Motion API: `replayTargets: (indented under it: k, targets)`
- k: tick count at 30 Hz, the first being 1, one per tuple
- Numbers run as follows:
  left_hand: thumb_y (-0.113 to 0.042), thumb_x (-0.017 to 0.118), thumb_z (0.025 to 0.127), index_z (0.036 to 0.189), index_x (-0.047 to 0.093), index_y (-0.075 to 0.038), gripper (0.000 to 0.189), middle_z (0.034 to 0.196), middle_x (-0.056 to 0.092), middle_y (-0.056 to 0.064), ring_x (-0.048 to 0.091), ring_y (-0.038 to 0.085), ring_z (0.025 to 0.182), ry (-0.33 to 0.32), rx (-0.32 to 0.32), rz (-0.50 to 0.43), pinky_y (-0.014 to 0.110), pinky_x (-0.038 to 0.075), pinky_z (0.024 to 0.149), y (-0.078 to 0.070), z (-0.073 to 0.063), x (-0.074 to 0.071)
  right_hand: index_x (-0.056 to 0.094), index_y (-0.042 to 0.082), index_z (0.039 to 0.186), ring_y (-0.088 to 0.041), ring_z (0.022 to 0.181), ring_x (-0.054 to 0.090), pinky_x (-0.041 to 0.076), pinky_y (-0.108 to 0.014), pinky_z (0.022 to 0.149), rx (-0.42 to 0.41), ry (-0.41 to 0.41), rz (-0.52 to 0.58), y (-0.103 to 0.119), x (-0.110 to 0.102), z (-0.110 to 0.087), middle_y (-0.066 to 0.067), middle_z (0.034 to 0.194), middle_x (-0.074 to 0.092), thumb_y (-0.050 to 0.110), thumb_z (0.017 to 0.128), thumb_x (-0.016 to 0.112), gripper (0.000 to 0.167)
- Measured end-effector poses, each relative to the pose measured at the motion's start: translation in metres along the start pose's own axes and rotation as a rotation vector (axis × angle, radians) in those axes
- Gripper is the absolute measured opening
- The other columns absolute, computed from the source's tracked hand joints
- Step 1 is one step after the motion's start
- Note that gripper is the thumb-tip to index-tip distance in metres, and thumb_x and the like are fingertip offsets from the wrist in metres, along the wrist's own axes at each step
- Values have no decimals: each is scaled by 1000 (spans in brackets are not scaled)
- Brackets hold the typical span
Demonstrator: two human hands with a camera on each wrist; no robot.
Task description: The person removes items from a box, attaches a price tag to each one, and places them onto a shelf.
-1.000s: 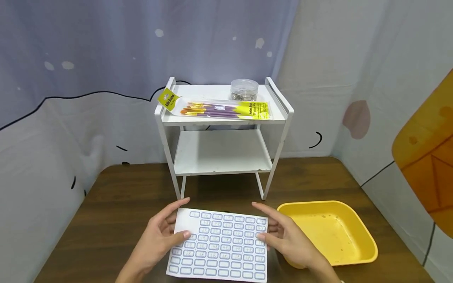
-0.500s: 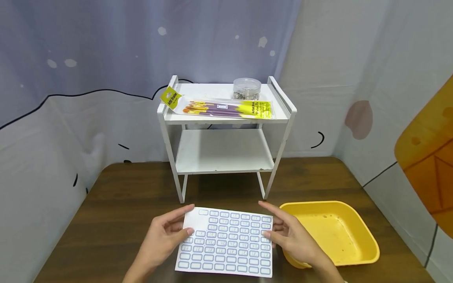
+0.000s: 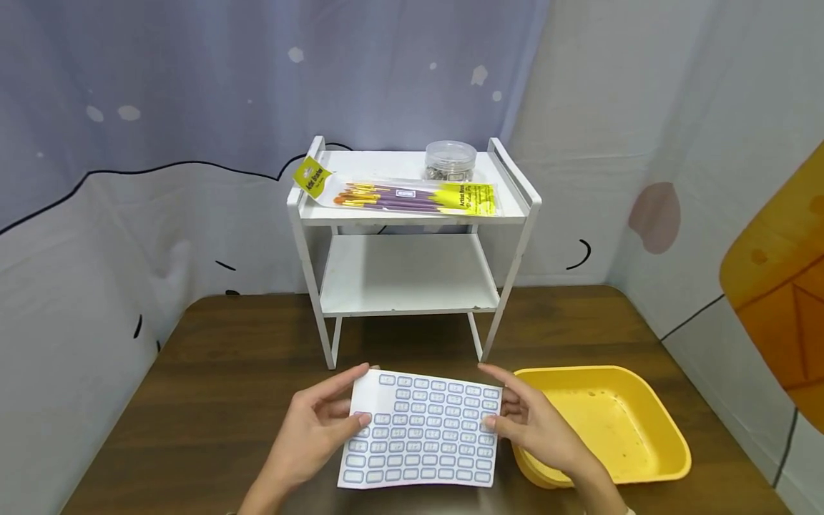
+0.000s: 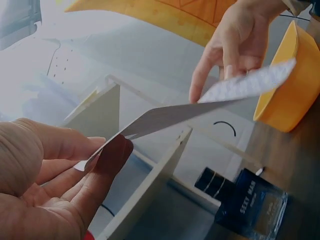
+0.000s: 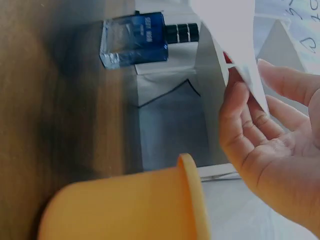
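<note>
A white sheet of blue-bordered label stickers is held up between both hands over the wooden table. The upper left corner of its grid is bare where stickers are gone. My left hand pinches the left edge, thumb on the printed face and fingers behind. On the opposite edge, my right hand pinches with its thumb in front, index finger stretched out past the top. In the left wrist view the sheet bends between the hands. A dark blue perfume bottle stands beyond it, hidden in the head view.
A white two-tier rack stands behind the hands. On its top lie a pack of artist brushes with a small label and a clear lidded jar of small pieces. A yellow tub sits close beside my right hand.
Both hands have carried the sheet a little to the right and slightly upward, tilting it more. The left hand moved further than the right, and the grip stays on both edges.
</note>
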State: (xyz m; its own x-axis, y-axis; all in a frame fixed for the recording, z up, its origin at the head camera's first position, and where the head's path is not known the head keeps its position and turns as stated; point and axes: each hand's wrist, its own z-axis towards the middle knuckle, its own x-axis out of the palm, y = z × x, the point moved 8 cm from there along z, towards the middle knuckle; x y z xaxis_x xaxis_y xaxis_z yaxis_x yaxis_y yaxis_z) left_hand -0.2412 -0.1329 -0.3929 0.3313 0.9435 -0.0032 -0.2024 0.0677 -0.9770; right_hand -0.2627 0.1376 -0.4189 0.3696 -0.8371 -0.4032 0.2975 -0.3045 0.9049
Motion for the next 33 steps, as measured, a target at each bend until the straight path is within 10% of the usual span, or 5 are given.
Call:
replayTargets:
  k: [12,19,33]
  targets:
    - [13,65,86,144,45,8,62,132,62,27,75,27,95,69,129,-130,42,61,74,-43,-8,29,61,22,135,-13,108,62,52,-31,94,-132,-375,-508,89,-22,-20,7,123,67,11,86,78,54]
    - [14,64,87,143,48,6,59,143,59,-2,74,25,97,120,246,-155,43,61,74,-62,-12,45,71,6,116,-10,89,60,50,-17,83,-464,-403,-300,149,10,-25,-3,102,68,-8,76,79,43]
    - [17,65,85,139,53,7,57,133,65,15,73,16,101,102,381,-33,40,61,70,-67,-9,56,73,8,107,-13,78,61,52,-21,65,-504,-514,-160,149,41,-8,-3,92,69,-1,77,82,32]
